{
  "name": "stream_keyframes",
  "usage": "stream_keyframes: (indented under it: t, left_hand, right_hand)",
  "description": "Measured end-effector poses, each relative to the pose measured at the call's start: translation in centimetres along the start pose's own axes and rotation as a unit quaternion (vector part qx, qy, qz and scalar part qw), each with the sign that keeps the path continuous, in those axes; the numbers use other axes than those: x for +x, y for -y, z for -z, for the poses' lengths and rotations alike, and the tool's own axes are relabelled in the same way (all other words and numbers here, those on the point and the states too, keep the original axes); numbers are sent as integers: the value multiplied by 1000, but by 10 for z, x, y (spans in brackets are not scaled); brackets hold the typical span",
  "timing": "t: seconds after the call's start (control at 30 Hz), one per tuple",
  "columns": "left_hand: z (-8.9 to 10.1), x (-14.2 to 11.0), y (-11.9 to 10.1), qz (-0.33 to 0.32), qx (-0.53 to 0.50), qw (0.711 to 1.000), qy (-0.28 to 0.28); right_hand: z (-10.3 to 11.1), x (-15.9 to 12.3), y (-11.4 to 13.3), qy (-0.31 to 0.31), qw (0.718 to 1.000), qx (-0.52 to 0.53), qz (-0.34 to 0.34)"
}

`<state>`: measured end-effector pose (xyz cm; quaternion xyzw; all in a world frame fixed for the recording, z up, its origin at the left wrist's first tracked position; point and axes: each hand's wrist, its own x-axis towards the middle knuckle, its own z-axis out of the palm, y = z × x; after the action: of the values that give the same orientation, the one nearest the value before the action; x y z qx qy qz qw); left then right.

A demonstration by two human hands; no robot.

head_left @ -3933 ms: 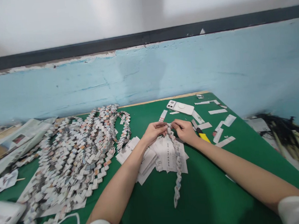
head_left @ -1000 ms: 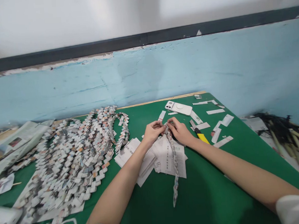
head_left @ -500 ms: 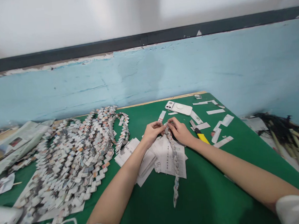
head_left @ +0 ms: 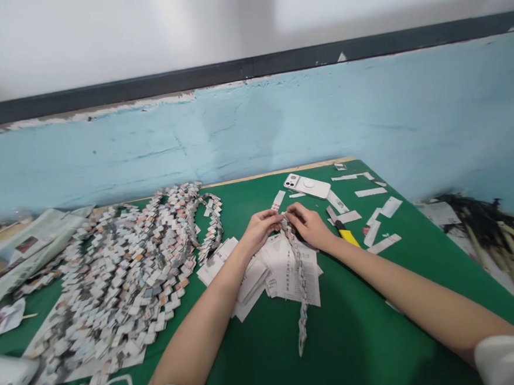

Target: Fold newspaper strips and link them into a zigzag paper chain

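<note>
A narrow chain of folded paper (head_left: 301, 280) runs down from between my hands, over printed sheets and onto the green tabletop. My left hand (head_left: 262, 230) pinches its upper end from the left. On the other side, my right hand (head_left: 308, 224) has thumb and fingers closed at the same end; the fingertips of both hands nearly meet. Beneath them lie stacked printed paper sheets (head_left: 289, 278). Just right of my right wrist is a cutter with a yellow handle (head_left: 349, 237). Small details at the fingertips are too fine to make out.
A large heap of folded-paper chains (head_left: 130, 271) covers the table's left side. Beyond my hands lies a white phone (head_left: 307, 185). Cut paper strips (head_left: 371, 192) are scattered at right. Newspaper (head_left: 36, 249) and a white power strip (head_left: 8, 380) with a cord are far left. A blue wall (head_left: 235, 135) stands behind.
My left hand's fingers have straightened slightly and shifted a little left at the chain's upper end. The chain and the rest of the table look the same.
</note>
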<state>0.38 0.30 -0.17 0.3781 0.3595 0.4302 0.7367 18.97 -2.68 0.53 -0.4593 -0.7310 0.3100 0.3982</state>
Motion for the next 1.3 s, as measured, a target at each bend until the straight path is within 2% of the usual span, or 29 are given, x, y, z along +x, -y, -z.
stream_keyframes:
  t: [0.27, 0.47, 1.07, 1.3]
  left_hand:
    - [1, 0, 0, -5, -12, 1000, 9]
    - [2, 2, 3, -2, 28, 999, 22]
    - [2, 6, 9, -12, 34, 999, 15]
    - [2, 5, 8, -14, 31, 999, 11]
  right_hand:
    - [3, 3, 0, -2, 999, 45, 14]
    - [4, 5, 5, -16, 999, 14, 45]
    - [11, 8, 3, 33, 993, -18, 116]
    - [8, 8, 3, 9, 993, -39, 114]
